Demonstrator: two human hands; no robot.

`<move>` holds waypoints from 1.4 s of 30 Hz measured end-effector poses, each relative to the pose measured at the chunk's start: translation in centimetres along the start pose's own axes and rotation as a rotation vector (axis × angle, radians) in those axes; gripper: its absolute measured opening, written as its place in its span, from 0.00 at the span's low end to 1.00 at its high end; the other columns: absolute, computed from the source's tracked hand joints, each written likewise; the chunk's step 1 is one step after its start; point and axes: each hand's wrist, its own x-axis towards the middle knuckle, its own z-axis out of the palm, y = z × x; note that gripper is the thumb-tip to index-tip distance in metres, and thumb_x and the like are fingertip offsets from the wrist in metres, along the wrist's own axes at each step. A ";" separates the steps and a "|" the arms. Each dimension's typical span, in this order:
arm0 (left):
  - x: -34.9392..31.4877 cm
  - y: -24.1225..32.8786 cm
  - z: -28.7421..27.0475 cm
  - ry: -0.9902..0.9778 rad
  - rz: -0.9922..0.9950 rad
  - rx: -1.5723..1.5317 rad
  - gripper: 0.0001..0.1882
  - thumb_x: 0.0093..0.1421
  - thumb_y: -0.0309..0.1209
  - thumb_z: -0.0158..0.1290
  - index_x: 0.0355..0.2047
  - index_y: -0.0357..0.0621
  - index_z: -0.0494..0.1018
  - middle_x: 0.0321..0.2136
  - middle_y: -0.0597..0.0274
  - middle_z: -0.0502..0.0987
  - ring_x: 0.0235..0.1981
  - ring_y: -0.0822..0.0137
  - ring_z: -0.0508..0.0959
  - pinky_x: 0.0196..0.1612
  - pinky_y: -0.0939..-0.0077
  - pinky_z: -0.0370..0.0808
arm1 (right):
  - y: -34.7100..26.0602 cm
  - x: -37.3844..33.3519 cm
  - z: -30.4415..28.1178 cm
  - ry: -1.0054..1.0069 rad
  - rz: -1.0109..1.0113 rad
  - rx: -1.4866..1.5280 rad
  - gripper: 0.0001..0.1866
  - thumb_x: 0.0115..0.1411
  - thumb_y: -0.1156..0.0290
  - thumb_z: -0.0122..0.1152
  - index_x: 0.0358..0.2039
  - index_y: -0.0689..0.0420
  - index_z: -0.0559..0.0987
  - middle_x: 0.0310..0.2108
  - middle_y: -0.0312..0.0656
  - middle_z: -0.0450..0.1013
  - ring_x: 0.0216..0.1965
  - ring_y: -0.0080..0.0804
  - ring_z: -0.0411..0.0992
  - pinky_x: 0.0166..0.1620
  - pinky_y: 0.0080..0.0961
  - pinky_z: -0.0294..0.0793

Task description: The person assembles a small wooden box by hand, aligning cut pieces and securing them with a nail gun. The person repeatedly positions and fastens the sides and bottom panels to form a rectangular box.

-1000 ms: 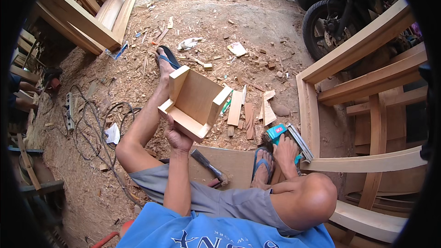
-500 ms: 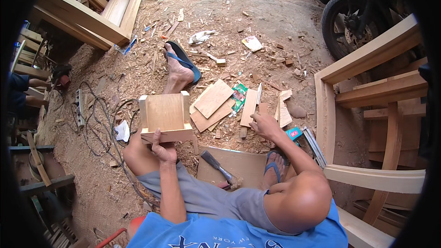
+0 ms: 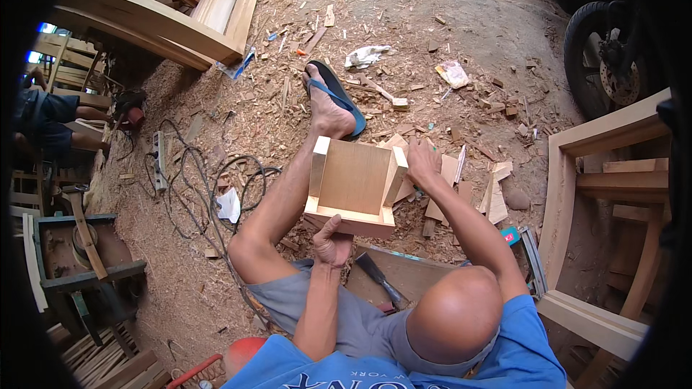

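Note:
My left hand (image 3: 333,245) grips a small open wooden box frame (image 3: 353,180) from its near edge, thumb on the rim and the other fingers under it. The frame has a flat panel, two raised side strips and a near strip, and is held above my bent leg. My right hand (image 3: 424,162) is beside the frame's right side strip, above thin wooden boards (image 3: 445,180) on the ground. Its fingers are curled together; what they hold, if anything, is hidden. A chisel (image 3: 380,279) lies on a flat board (image 3: 414,270) between my legs.
Shavings and offcuts cover the ground. Large wooden frames stand at right (image 3: 566,209) and upper left (image 3: 158,18). A black cable (image 3: 191,173) runs from a power strip (image 3: 159,162). A motorcycle wheel (image 3: 604,57) is at upper right, a teal tool (image 3: 509,236) by my right arm. Another person's legs (image 3: 61,119) show at left.
The view has shifted, so the scene sits farther right. My left hand has brought the box frame rightward and turned it slightly. My right hand has moved from the boards to the frame's right side.

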 end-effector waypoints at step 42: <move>-2.1 -1.6 8.8 -0.127 0.066 -0.126 0.33 0.52 0.20 0.58 0.60 0.46 0.65 0.53 0.61 0.74 0.55 0.60 0.73 0.63 0.57 0.67 | 9.5 -18.8 -13.7 0.509 -0.011 1.780 0.11 0.66 0.68 0.60 0.42 0.63 0.77 0.34 0.43 0.79 0.30 0.30 0.80 0.34 0.25 0.81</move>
